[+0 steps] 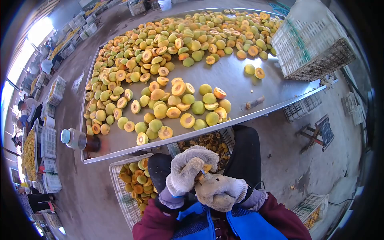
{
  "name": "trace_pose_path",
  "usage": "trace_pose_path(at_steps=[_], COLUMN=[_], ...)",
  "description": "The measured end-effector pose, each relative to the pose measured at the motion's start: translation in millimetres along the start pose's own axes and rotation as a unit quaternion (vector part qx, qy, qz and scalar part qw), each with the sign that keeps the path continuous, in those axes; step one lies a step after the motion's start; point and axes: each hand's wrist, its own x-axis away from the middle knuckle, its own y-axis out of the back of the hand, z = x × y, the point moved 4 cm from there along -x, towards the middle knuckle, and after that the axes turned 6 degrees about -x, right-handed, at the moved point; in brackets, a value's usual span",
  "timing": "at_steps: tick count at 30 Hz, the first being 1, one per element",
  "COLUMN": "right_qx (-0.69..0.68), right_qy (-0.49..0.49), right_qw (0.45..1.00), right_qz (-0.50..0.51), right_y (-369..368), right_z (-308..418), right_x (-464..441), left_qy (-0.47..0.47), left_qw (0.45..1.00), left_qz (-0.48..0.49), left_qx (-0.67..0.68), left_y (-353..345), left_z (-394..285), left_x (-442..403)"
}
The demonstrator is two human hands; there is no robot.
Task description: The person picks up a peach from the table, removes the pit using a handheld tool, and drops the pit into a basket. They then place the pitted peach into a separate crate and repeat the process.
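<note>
At six o'clock in my feed, the left hand (pixel 188 170) and right hand (pixel 221 192) meet, both in fuzzy grey gloves. I see the left curled, fingers closed around a small orange fruit piece (pixel 207 167). The right is bent in beside it; I cannot tell how far it is closed or what it grips. Just beyond them, toward twelve, a crate (pixel 230 139) of small brown pieces sits between the knees. Toward seven I have a white basket (pixel 120 192) of halved fruit. Across twelve, the metal bench (pixel 228 78) carries a heap of fruit halves (pixel 147 55), a lidded jar (pixel 82 140) at nine and a white slatted crate (pixel 296 48) at two.
</note>
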Motion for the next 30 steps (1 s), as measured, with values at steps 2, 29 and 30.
trace_pose_path(at_steps=[2, 29, 30], right_qx=[-0.010, 0.077, 0.088], right_qy=[0.007, -0.048, -0.059], right_qw=[1.000, 0.985, 0.988], right_qz=[-0.013, -0.146, -0.115], right_y=[-4, 15, 13], right_z=[2, 18, 25], right_x=[2, 7, 4], left_qy=[0.068, 0.180, 0.133], left_qw=[0.988, 0.745, 0.709], left_qz=[-0.112, -0.392, -0.373], left_qx=[0.075, -0.508, -0.584], left_y=[-11, 167, 159], left_z=[2, 65, 56], left_x=[4, 117, 109])
